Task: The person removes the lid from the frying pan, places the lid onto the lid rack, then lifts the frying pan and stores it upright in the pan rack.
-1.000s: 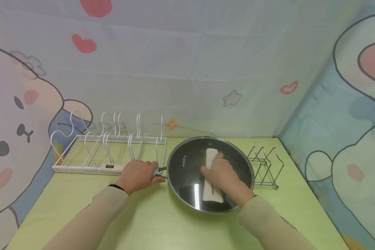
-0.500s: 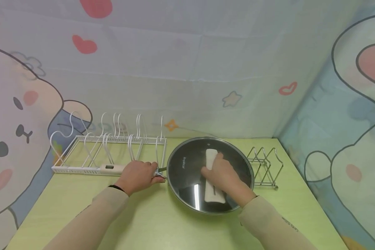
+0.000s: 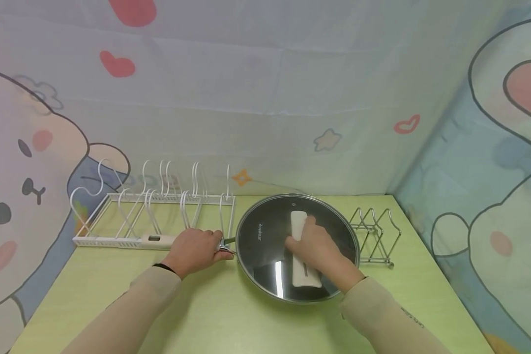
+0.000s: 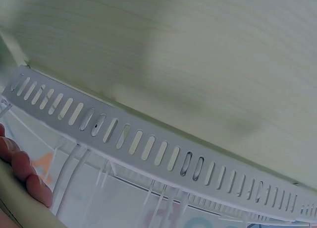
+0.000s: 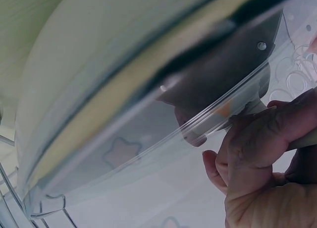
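A frying pan covered by a dark glass lid (image 3: 261, 255) is at the table's middle in the head view. My left hand (image 3: 196, 250) grips the pan's cream handle (image 3: 157, 240), which points left. My right hand (image 3: 320, 250) holds the lid's long cream handle (image 3: 305, 276), with the thumb on its left side. In the left wrist view, fingertips (image 4: 29, 176) curl round the pan handle at the lower left edge. The right wrist view has the pan's pale outer side (image 5: 74, 64) and my right hand (image 5: 267, 153) above the glass. The pan's inside is not discernible.
A white rack (image 3: 106, 242) with curved upright dividers stands at the back left, behind the pan handle. Right of the pan is a small wire rack (image 3: 376, 241). Both are on the light green table (image 3: 230, 319), before a printed cloth backdrop (image 3: 265, 98).
The lid has turned slightly counterclockwise under my right hand: the near end of its handle has shifted right and the vent hole left. My left hand stays on the pan handle.
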Motion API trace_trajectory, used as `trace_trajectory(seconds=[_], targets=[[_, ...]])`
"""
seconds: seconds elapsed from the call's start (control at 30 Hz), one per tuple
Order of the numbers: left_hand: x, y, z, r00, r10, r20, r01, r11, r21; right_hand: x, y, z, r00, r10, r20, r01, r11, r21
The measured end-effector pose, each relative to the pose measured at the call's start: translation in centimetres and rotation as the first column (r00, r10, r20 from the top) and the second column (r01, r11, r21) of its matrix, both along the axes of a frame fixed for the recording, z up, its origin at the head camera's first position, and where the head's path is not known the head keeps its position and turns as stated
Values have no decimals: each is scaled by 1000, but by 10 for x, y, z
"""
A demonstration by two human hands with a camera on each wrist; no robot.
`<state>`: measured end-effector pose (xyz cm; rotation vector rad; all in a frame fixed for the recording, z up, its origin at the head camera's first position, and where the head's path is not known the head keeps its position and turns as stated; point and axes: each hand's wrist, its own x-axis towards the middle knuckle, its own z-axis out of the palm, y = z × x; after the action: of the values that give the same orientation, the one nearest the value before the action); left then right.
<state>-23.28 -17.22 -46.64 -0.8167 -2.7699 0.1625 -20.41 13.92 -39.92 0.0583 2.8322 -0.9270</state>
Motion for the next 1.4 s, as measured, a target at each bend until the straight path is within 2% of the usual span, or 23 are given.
trace_trajectory(seconds=[1.23, 1.4], targets=[[1, -1, -1, 1000, 2, 11, -1, 1000, -14, -5, 6, 1, 999, 45, 2, -45, 998, 54], [3, -1, 0, 1000, -6, 11, 6, 1000, 8, -6, 8, 1, 999, 48, 3, -48, 997, 62]])
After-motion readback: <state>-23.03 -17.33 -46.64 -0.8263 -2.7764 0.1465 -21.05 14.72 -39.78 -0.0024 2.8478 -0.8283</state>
